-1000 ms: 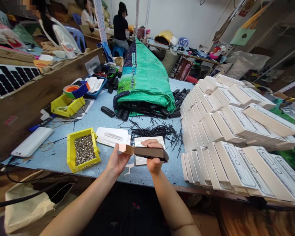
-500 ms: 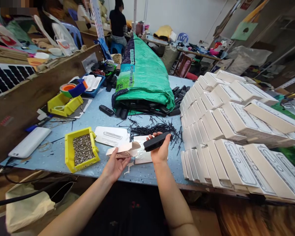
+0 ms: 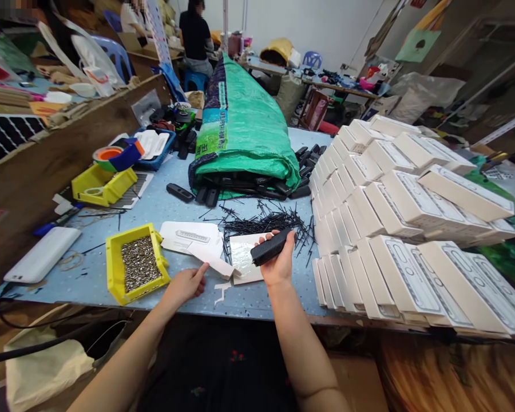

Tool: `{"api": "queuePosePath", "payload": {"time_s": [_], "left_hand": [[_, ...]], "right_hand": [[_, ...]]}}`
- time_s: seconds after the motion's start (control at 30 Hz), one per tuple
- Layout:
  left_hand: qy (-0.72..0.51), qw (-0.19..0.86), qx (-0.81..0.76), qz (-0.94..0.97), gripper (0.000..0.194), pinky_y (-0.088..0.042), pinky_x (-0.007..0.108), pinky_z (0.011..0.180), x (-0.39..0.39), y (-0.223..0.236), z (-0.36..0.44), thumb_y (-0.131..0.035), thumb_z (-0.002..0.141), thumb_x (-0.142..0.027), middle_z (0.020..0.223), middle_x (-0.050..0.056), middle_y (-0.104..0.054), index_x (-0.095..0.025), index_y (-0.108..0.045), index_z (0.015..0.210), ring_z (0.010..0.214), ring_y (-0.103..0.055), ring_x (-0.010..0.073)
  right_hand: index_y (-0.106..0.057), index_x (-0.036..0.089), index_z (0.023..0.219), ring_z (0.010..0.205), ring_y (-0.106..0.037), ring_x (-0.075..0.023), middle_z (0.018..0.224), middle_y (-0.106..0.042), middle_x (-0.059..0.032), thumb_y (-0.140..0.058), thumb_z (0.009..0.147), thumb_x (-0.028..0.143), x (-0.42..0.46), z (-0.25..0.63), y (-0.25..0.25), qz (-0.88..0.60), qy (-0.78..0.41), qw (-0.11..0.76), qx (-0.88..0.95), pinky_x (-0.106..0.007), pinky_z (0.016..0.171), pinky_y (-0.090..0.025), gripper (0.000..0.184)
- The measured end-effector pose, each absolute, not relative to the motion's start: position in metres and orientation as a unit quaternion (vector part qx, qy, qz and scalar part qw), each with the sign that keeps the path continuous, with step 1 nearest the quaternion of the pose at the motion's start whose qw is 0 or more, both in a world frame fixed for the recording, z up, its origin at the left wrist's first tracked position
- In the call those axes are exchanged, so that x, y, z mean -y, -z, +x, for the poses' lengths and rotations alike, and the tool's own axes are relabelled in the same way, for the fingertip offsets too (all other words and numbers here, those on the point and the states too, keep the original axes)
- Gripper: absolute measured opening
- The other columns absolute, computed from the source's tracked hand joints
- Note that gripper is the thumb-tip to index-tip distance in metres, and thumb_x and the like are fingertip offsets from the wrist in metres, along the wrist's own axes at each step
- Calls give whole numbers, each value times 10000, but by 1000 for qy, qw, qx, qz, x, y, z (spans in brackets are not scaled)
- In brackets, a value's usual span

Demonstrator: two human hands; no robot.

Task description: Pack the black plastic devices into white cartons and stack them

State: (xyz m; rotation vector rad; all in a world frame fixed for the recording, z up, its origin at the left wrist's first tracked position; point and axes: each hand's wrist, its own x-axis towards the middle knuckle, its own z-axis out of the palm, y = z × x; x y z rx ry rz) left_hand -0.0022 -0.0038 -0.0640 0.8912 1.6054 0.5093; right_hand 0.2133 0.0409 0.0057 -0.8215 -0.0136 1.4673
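My right hand [image 3: 278, 263] is wrapped round an oblong black plastic case [image 3: 271, 247] with a ribbed face, holding it above the table. Under it lies a white box [image 3: 245, 252] with a shiny film-like surface. My left hand [image 3: 186, 284] rests low, left of that box, thumb and forefinger loosely apart. Its fingertips are beside a partly folded white carton piece [image 3: 212, 261], which lies across a printed white leaflet [image 3: 191, 236]. Whether they touch the carton is hard to tell. Behind the box spreads a heap of thin black sticks [image 3: 266, 220].
A yellow bin [image 3: 114, 269] of small metal parts stands at left, near a white power bank-like block [image 3: 42, 254]. Behind are another yellow bin [image 3: 105, 186] and a green sack [image 3: 249, 131] of black cases. Stacked white boxes [image 3: 364, 223] fill the right. Co-workers sit beyond.
My left hand has drawn the carton piece away from the black case, lowered it onto the leaflet and loosened its fingers. My right hand has turned the case ribbed side up.
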Motion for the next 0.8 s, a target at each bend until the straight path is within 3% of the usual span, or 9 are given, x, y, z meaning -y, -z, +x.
{"api": "queuePosePath", "payload": {"time_s": [0.07, 0.2, 0.37, 0.8], "left_hand": [[-233, 585, -644, 434, 502, -495, 278, 520, 8, 47, 8, -566, 737, -655, 538, 30, -620, -159, -599, 663, 489, -577, 160], [-320, 565, -523, 551, 362, -491, 260, 641, 18, 16, 47, -516, 836, -506, 839, 39, -689, -184, -624, 961, 661, -593, 132], [-333, 553, -508, 571, 292, -451, 244, 620, 20, 9, 73, -484, 868, -412, 709, 29, -649, -167, -594, 752, 629, -549, 123], [-268, 529, -511, 623, 299, -473, 236, 619, 16, 33, 81, -455, 858, -361, 653, 27, -658, -175, -586, 664, 598, -597, 134]], "right_hand": [[-500, 201, 818, 616, -600, -109, 654, -557, 52, -630, 711, 585, -38, 208, -7, -353, -647, 676, 23, -291, 669, -530, 419], [-432, 201, 768, 538, -512, -65, 598, -466, 80, -627, 687, 438, -32, 194, -8, -329, -622, 708, 65, -246, 631, -502, 318], [-390, 203, 759, 481, -410, -50, 572, -380, 88, -571, 677, 416, -26, 189, -5, -332, -602, 721, 86, -216, 538, -434, 292], [-416, 192, 741, 448, -425, -53, 530, -425, 85, -600, 679, 436, -17, 199, 16, -370, -581, 714, 123, -208, 495, -411, 312]]}}
